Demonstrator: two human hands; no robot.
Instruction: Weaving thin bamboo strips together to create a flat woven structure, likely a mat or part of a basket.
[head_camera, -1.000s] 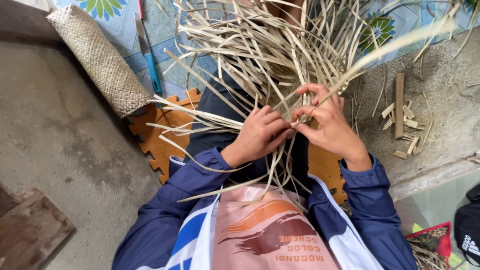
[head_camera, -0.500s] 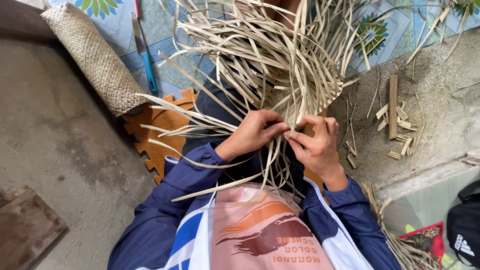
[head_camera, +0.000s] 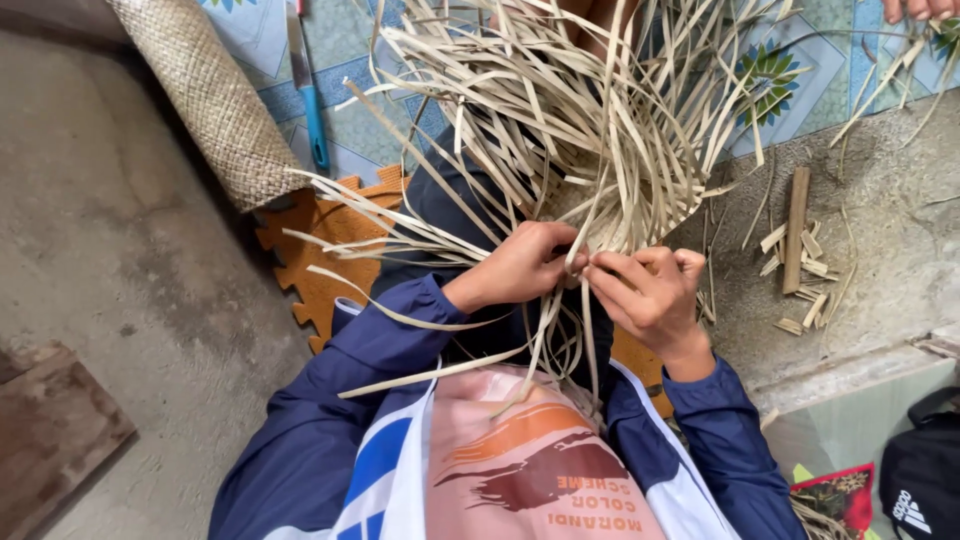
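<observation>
Closely Pinched: Two Hands Working Pale Weaving Strips

Leftmost, a rolled woven mat (head_camera: 205, 95) lies on the floor beside an orange foam tile (head_camera: 320, 255). Centre, the left hand (head_camera: 520, 268) is closed, pinching flat pale strips (head_camera: 560, 130). Just beside it, fingertips nearly touching, the right hand (head_camera: 650, 295) pinches a strip too. Those strips fan up and away from both hands, long axes running away from the body; loose ends trail down toward the lap. Rightmost, short wood offcuts (head_camera: 795, 250) lie on concrete.

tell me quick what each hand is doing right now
Left hand: closed, pinching the pale weaving strips.
Right hand: closed, pinching the same strips beside the left.
</observation>
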